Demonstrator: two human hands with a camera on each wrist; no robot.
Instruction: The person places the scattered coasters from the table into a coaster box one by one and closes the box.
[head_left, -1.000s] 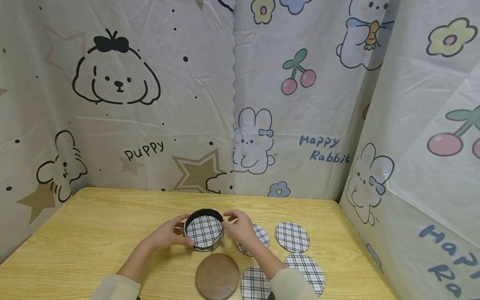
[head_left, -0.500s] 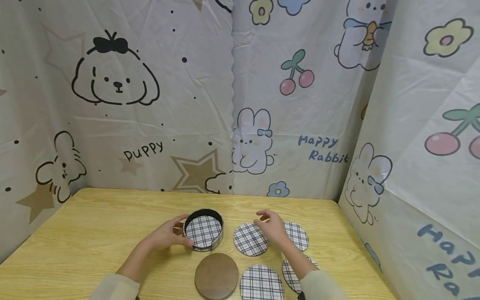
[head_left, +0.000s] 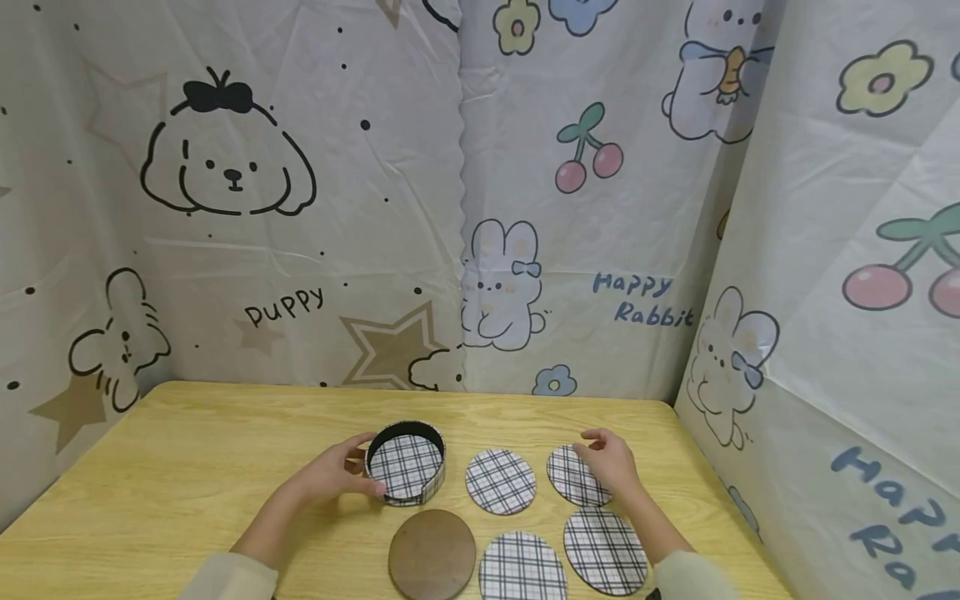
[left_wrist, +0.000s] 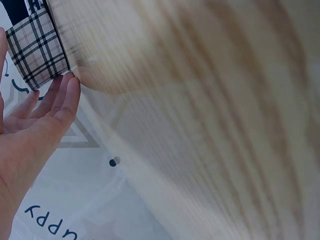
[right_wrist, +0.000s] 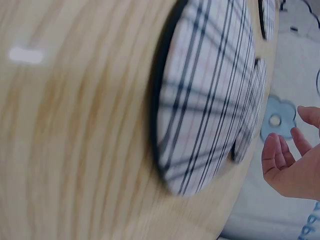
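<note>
My left hand (head_left: 330,473) holds the left side of a round plaid coaster holder (head_left: 433,492), with the thumb at its front and the fingers at its back. A plaid coaster (head_left: 407,465) lies inside the holder, against its black inner wall. In the left wrist view, fingertips touch the holder's plaid side (left_wrist: 37,50). My right hand (head_left: 611,462) hovers by the far right plaid coaster (head_left: 573,479) and covers part of it. Its fingers are loosely bent around nothing in the right wrist view, apart from the coasters.
Other plaid coasters lie flat: one right of the holder (head_left: 501,482), a near right coaster (head_left: 604,550) and a near middle coaster (head_left: 522,568). A plain brown disc (head_left: 432,554) lies in front of the holder. A printed cloth (head_left: 390,208) hangs behind the wooden table (head_left: 225,450).
My right hand has left the holder's right side and moved right, past the middle coaster, to the far right one. The left hand stays on the holder.
</note>
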